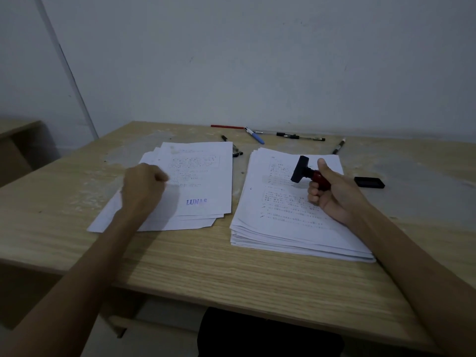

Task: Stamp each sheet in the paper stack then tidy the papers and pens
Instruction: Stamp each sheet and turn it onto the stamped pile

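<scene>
The right hand (332, 191) grips the rubber stamp (310, 173) above the unstamped paper stack (283, 222); the left hand (143, 186), fingers curled, rests on the stamped pile (203, 176). The stamp is tilted, so it may print unevenly, and the loosely fanned sheets may slide on the desk (231, 274).

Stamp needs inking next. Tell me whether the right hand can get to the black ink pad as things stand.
Probably yes. The right hand grips the stamp above the right paper stack, and the ink pad lies just to its right on bare desk, uncovered, with nothing between.
</scene>
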